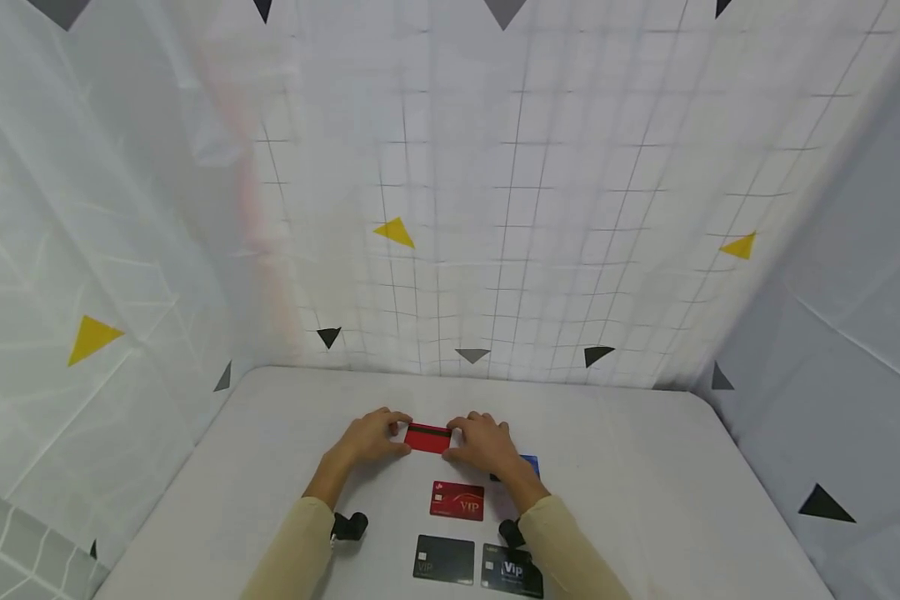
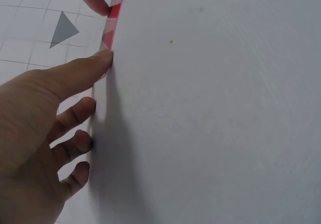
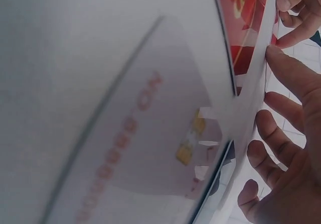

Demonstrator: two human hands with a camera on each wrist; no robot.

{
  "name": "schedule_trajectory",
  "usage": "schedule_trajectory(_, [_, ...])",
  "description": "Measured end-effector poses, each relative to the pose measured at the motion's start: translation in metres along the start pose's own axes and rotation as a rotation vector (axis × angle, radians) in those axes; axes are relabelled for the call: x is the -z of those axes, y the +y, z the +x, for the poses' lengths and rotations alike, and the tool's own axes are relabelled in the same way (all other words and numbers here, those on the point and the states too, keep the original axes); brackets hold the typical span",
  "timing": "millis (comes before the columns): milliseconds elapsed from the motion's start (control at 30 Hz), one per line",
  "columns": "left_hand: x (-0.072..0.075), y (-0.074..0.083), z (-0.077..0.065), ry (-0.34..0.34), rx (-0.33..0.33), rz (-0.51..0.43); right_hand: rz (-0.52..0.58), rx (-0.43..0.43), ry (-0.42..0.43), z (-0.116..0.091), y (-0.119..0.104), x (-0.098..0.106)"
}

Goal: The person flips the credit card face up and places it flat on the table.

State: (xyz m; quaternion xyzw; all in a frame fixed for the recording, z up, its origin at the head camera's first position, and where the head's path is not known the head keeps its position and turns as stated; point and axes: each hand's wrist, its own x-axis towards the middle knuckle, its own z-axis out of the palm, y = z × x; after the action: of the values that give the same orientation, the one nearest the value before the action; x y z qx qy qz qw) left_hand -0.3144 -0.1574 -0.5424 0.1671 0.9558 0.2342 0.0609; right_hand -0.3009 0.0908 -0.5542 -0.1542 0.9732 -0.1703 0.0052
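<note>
A red card with a black stripe (image 1: 428,438) lies at the far side of the white table, between both hands. My left hand (image 1: 375,435) pinches its left end with thumb and index finger; the other fingers curl behind. At the right end my right hand (image 1: 483,442) grips it the same way. Edge-on in the left wrist view, the card (image 2: 111,30) shows as a thin red strip at the left thumb (image 2: 83,73). In the right wrist view, the right hand (image 3: 296,138) has its thumb toward the left hand (image 3: 301,13).
Nearer me lies a red VIP card (image 1: 457,501). Two dark VIP cards (image 1: 443,559) lie side by side at the front, the right one partly under my sleeve (image 1: 570,542). A blue card (image 1: 531,463) is mostly hidden by the right wrist. White sheeting (image 1: 465,208) hangs beyond the table.
</note>
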Motion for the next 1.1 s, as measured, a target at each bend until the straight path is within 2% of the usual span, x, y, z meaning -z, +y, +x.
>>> schedule_trajectory(433, [0.001, 0.002, 0.000, 0.004, 0.000, -0.017, 0.059, 0.006, -0.024, 0.002, -0.001, 0.007])
schedule_trajectory(733, [-0.004, -0.006, 0.002, 0.026, -0.017, -0.058, 0.096, 0.032, -0.036, 0.001, 0.000, 0.006])
schedule_trajectory(1100, [-0.009, -0.016, 0.004, 0.102, -0.110, 0.048, 0.133, 0.047, -0.063, 0.000, 0.005, 0.006])
